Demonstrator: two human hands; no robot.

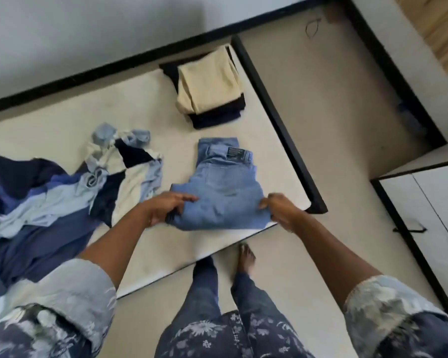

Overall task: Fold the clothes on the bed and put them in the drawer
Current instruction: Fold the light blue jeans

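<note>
Folded light-blue jeans (223, 187) lie near the front right corner of the bed (145, 99). My left hand (166, 206) grips their left near edge, fingers curled under the fabric. My right hand (278, 208) pinches the right near edge. A folded stack (210, 86) of cream cloth on dark navy cloth sits at the far right of the bed. An unfolded heap of blue, navy and cream clothes (62, 192) sprawls on the left.
A white drawer unit (424, 215) with black handles stands on the right. Beige floor runs between the bed's black frame (277, 120) and the wall. My bare foot (246, 257) is on the floor at the bed's front edge.
</note>
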